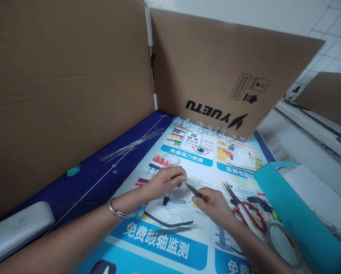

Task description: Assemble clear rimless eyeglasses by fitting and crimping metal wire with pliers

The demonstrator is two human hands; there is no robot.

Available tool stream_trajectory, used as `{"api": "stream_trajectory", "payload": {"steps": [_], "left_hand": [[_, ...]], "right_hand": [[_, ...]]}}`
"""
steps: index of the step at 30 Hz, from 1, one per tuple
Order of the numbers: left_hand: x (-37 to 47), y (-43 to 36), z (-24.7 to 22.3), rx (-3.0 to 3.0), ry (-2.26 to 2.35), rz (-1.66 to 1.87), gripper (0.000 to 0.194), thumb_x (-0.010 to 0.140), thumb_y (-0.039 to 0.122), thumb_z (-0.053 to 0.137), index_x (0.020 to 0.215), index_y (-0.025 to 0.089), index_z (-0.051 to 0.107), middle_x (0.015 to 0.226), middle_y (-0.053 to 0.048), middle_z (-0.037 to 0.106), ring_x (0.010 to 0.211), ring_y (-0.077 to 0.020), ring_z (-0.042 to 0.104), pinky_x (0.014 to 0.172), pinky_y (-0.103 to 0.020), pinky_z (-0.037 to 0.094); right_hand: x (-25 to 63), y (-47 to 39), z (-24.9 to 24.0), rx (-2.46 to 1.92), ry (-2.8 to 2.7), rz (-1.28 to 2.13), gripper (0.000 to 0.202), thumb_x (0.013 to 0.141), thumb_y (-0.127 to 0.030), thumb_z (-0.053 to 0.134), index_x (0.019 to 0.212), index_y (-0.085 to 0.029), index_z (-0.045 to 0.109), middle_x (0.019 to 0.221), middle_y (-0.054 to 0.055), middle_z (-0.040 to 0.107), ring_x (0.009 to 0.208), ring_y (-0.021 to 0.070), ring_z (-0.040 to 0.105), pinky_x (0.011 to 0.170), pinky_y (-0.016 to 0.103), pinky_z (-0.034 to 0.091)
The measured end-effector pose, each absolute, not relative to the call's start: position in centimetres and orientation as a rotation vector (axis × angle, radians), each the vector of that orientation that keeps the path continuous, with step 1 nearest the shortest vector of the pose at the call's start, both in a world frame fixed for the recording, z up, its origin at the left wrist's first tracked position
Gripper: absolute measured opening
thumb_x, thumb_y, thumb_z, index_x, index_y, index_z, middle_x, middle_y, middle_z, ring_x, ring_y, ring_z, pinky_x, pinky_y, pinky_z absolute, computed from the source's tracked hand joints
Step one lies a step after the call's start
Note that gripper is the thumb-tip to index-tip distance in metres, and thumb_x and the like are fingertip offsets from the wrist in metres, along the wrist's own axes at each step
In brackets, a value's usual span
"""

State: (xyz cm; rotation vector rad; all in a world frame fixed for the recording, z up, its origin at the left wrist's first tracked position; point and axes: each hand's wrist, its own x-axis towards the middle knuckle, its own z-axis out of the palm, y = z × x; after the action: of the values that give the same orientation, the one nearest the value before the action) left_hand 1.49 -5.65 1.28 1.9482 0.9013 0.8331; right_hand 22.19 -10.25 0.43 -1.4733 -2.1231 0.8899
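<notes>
My left hand (172,179), a silver bangle on its wrist, is closed in a pinch on a thin wire that is hard to make out. My right hand (213,203) is wrapped around needle-nose pliers (193,190). The pliers' tip points left, right by my left fingertips. Just under the hands lies a small cluster of clear beads (177,199) with fine curved wire. A bundle of straight thin wires (176,229) lies on the printed sheet nearer to me. To the right of my right hand rest red-handled scissors (249,215), their blades pointing away.
Cardboard panels (210,68) stand at the left and back. Clear beaded pieces (216,129) line the back panel's foot. More wires (133,142) and a green item (73,171) lie left. A tape roll (283,243), teal box (290,205) and white case (22,230) flank the arms.
</notes>
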Motion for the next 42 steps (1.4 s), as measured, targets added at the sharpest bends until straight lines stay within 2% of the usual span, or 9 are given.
{"api": "stream_trajectory", "payload": {"steps": [11, 17, 34, 42], "left_hand": [[1.37, -5.32, 0.75, 1.976, 0.847, 0.788, 0.021, 0.085, 0.028, 0.043, 0.074, 0.015, 0.054, 0.069, 0.001, 0.056, 0.066, -0.0100, 0.051, 0.064, -0.020, 0.039], [1.25, -5.24, 0.74, 1.956, 0.811, 0.803, 0.021, 0.085, 0.029, 0.044, 0.075, 0.015, 0.055, 0.069, 0.000, 0.055, 0.064, -0.0094, 0.050, 0.061, -0.020, 0.038], [1.26, -5.32, 0.71, 2.008, 0.778, 0.866, 0.022, 0.085, 0.028, 0.044, 0.074, 0.014, 0.057, 0.070, -0.001, 0.056, 0.065, -0.0098, 0.051, 0.062, -0.020, 0.039], [1.30, -5.35, 0.71, 2.018, 0.786, 0.888, 0.023, 0.085, 0.029, 0.044, 0.075, 0.014, 0.056, 0.070, -0.001, 0.056, 0.064, -0.0096, 0.051, 0.062, -0.020, 0.039]], "right_hand": [[23.04, -9.89, 1.00, -1.322, -2.020, 1.314, 0.027, 0.081, -0.037, 0.047, 0.064, -0.017, 0.046, 0.061, -0.004, 0.035, 0.057, 0.0078, 0.032, 0.051, 0.020, 0.024], [23.10, -9.96, 1.05, -1.326, -2.048, 1.298, 0.025, 0.081, -0.035, 0.048, 0.065, -0.016, 0.049, 0.062, -0.004, 0.039, 0.058, 0.0082, 0.034, 0.053, 0.021, 0.026], [22.95, -9.89, 0.61, -1.296, -2.011, 1.323, 0.025, 0.080, -0.036, 0.049, 0.065, -0.016, 0.050, 0.061, -0.004, 0.037, 0.057, 0.0078, 0.033, 0.052, 0.020, 0.026], [22.70, -10.18, 0.72, -1.338, -1.999, 1.311, 0.027, 0.081, -0.035, 0.047, 0.061, -0.017, 0.043, 0.059, -0.004, 0.034, 0.055, 0.0072, 0.030, 0.051, 0.020, 0.024]]}}
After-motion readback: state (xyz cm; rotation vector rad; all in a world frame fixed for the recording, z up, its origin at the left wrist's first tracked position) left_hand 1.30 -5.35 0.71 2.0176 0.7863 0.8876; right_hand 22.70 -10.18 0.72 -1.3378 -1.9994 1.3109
